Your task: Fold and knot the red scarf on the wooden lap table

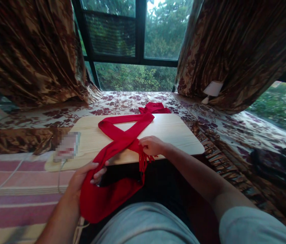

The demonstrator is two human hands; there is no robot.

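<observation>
Pale shirt point(145, 223) at the table point(174, 132), I see: left hand point(78, 178) curled round a red scarf point(119, 143), right hand point(154, 145) pinching its fringed end point(143, 161).

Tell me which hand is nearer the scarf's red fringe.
Right. The right hand is on the scarf right at the fringe; the left hand holds the scarf farther left.

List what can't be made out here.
All in the head view:
Left hand: palm hidden behind the red scarf.
Right hand: fingers cover part of the scarf's fringed end.
Cabled device on the table: pixelated, markings unreadable.
Dark item, far right: blurred, cut off by the frame edge.
</observation>
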